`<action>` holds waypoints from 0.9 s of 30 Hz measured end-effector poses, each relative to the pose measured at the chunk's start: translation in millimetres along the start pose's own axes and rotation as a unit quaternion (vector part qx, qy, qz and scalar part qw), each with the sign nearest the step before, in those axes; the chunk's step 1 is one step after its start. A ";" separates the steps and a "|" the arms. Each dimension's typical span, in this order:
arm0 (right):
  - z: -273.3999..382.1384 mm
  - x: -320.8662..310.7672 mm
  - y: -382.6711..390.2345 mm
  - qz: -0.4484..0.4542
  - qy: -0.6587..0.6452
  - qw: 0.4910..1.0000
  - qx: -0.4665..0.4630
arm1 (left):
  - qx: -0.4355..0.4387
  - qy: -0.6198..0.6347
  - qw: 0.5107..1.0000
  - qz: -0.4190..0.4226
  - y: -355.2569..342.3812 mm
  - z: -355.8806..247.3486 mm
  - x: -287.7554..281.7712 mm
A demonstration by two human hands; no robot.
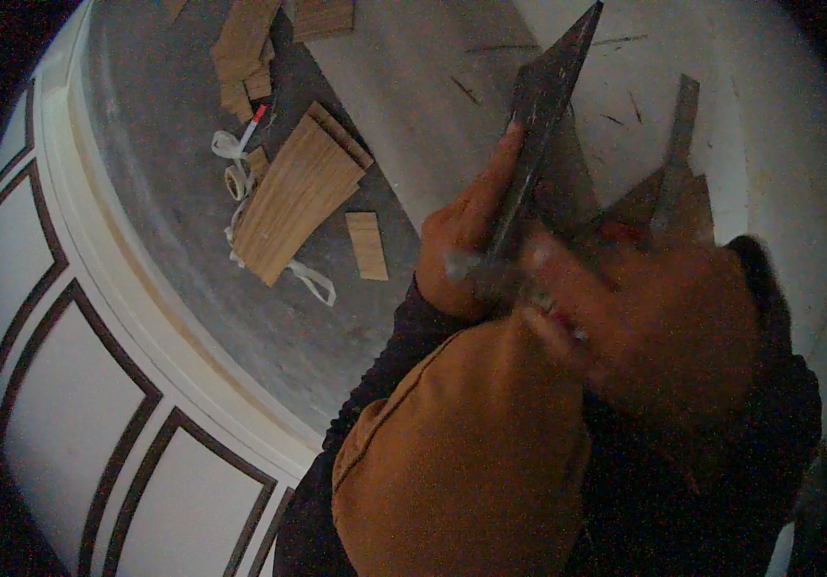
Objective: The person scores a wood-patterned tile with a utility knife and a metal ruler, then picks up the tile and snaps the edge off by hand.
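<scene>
My left hand [462, 240] is closed around a thin dark board [546, 125], which stands tilted and nearly edge-on above my knee. One finger lies stretched along the board's side. Close against the board's lower end is my right hand [644, 317], smeared by motion, with its fingers curled. Small red and shiny bits show between those fingers, but the blur hides what they belong to. My bent knee in brown trousers [471, 442] is directly beneath both hands.
Wood-look plank pieces [303, 197] lie on the grey floor [183, 173] at left, beside a white strap [315, 284], a tape roll [236, 181] and a red-and-white stick [253, 125]. Darker offcuts [678, 183] lie right. A white panelled wall [67, 404] borders the left.
</scene>
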State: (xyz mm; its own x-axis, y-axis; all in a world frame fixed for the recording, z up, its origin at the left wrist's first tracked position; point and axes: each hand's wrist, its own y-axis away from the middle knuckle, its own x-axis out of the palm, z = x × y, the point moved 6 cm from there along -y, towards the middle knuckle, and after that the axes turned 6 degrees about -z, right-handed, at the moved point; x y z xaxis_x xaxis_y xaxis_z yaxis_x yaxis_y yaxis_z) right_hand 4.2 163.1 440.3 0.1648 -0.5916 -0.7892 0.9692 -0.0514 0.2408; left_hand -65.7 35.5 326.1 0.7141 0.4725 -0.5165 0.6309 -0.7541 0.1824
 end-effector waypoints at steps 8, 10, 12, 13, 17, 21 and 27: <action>12.9 25.3 14.1 -0.121 0.069 0.984 -0.115 | 0.038 0.046 0.998 -0.035 0.5 4.0 -10.2; 9.3 17.5 12.9 -0.068 0.064 0.995 -0.044 | 0.036 0.057 0.997 -0.027 -2.1 -0.3 -6.2; 9.9 7.6 11.3 -0.062 0.051 0.996 -0.023 | 0.037 0.055 0.997 -0.029 -1.9 -4.6 -6.8; 11.4 2.9 9.0 -0.067 0.043 0.996 -0.026 | 0.022 0.050 0.998 -0.020 -0.4 -2.4 -6.6; -6.1 -3.5 -7.4 -0.025 0.097 0.995 0.024 | -0.019 0.062 0.998 0.010 9.8 17.8 -5.7; -39.4 -8.3 -14.2 -0.096 -0.119 0.970 0.190 | 0.108 0.015 0.994 -0.025 7.2 12.8 -9.3; 23.3 8.3 8.3 0.029 0.118 0.993 -0.002 | 0.057 0.031 0.998 0.012 1.6 -9.2 -11.5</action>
State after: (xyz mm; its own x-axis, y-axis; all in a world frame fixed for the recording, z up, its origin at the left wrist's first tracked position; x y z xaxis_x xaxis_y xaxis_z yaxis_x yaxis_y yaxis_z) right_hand 9.3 139.0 449.0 0.2589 -0.3882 -0.8844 0.9573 -0.0187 0.2884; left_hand -70.1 33.1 340.0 0.7482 0.4784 -0.4597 0.5771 -0.8112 0.0950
